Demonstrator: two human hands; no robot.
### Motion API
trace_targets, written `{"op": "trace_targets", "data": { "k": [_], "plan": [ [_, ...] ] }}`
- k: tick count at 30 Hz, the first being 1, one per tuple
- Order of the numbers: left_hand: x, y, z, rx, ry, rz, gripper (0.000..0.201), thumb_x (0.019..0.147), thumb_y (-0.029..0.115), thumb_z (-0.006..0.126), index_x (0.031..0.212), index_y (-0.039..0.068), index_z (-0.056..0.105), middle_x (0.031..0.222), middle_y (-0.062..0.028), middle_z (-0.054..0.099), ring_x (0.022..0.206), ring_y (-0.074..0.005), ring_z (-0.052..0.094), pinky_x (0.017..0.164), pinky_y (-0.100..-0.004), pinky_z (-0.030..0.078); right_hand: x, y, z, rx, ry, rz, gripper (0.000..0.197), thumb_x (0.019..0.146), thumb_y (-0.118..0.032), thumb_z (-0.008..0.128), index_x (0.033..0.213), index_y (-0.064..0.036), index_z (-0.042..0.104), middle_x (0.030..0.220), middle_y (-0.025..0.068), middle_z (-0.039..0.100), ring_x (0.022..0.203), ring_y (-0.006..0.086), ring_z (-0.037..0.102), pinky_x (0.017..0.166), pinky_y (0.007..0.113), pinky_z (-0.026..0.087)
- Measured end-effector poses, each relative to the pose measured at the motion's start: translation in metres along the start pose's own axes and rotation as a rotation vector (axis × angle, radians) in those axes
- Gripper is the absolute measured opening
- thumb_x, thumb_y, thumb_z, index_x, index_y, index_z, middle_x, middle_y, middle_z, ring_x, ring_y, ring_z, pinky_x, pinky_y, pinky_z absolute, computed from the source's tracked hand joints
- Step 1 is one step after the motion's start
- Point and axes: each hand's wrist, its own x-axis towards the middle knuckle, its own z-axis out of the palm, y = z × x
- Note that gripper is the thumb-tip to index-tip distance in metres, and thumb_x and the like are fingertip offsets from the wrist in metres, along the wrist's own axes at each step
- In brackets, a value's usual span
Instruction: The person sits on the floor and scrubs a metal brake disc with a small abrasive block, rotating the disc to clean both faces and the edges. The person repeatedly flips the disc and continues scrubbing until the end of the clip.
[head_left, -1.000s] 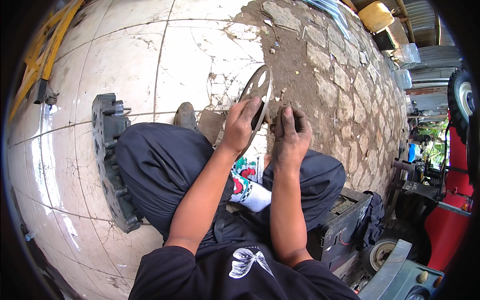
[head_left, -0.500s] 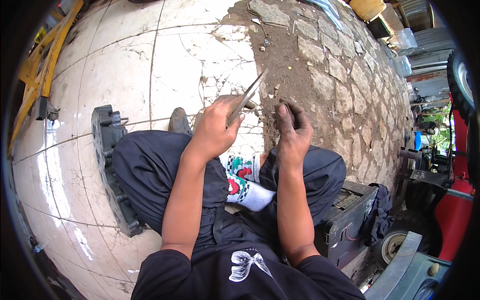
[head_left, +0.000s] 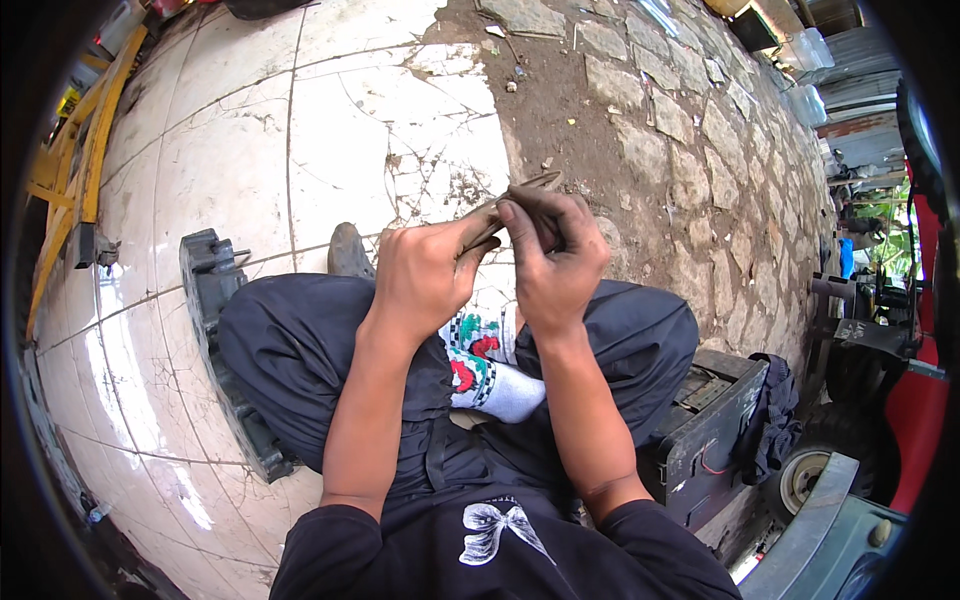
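Observation:
A thin, flat grey-brown strip (head_left: 545,181) with a narrow end lies between my hands, above my crossed legs. My left hand (head_left: 423,268) is closed on its near part, and those fingers hide much of it. Thumb and fingers of my right hand (head_left: 556,250) pinch together at the strip's far part, meeting the left fingertips. Its material is hard to make out. Both hands have dark smudges on the fingers. Left of my knee, a dark cast-metal engine part (head_left: 207,315) stands on the tiles, with a thin pin sticking out.
White, cracked floor tiles (head_left: 225,150) give way to dirt and stone paving (head_left: 690,180) on the right. A yellow metal frame (head_left: 105,125) stands at the far left. A dark box (head_left: 700,450) with black cloth (head_left: 772,415) sits by my right knee, near a wheel (head_left: 800,480).
My right hand has moved left and up to the strip and now pinches it. The strip has tipped lower toward the right. The view has shifted slightly.

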Motion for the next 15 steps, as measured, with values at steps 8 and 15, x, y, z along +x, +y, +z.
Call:
{"op": "trace_targets", "data": {
  "k": [8,15],
  "plan": [
    [0.002,-0.005,0.006,0.043,0.027,0.033,0.025,0.083,0.002,0.074,0.107,0.003,0.079,0.088,-0.0172,0.078,0.079,-0.0328,0.078,0.07,-0.0394,0.06,0.003,0.007,0.009,0.065,0.151,-0.007,0.01,0.085,-0.004,0.086,0.092,-0.0032,0.079,0.079,0.0098,0.074,0.069,0.0167,0.073,0.063,0.03,0.057],
    [0.002,-0.006,0.005,0.05,0.046,0.054,0.025,0.082,0.002,0.074,0.107,0.003,0.079,0.087,-0.0174,0.078,0.077,-0.032,0.078,0.068,-0.0385,0.059,0.014,0.016,0.006,0.007,0.201,-0.037,0.009,0.086,-0.002,0.084,0.092,-0.0005,0.078,0.081,0.0122,0.075,0.069,0.0174,0.074,0.062,0.03,0.056]
  ]
}}
